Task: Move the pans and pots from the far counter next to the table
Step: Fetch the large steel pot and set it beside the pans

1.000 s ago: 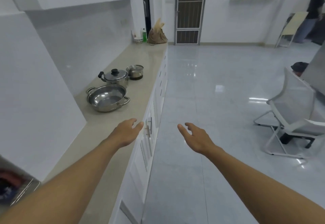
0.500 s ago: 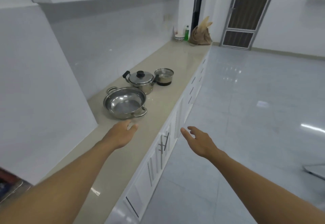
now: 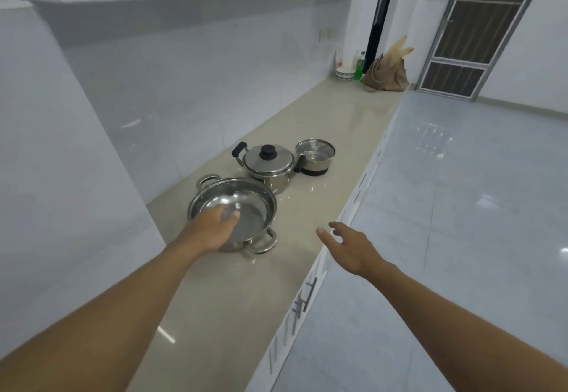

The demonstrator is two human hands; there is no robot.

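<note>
Three steel vessels stand on the beige counter [image 3: 233,299]. Nearest is a wide open pan [image 3: 246,198] with two loop handles. Behind it sits a lidded pot [image 3: 270,164] with a black knob and black side handle. A small pot with a glass lid [image 3: 315,156] stands to its right. My left hand [image 3: 212,228] reaches over the near rim of the wide pan with its fingers extended, and I cannot tell whether it touches the rim. My right hand [image 3: 350,245] hovers with spread fingers above the counter's front edge, right of the pan, holding nothing.
A white wall block [image 3: 61,191] juts out left of the pan. At the counter's far end stand a brown bag [image 3: 387,73], a green bottle [image 3: 359,67] and a white bowl [image 3: 343,73]. Drawers with metal handles [image 3: 302,302] run below. Grey tiled floor [image 3: 445,238] lies right.
I have come closer to the pots. My left hand moved forward from in front of the wide pan to over its near rim. My right hand advanced to beside the pan.
</note>
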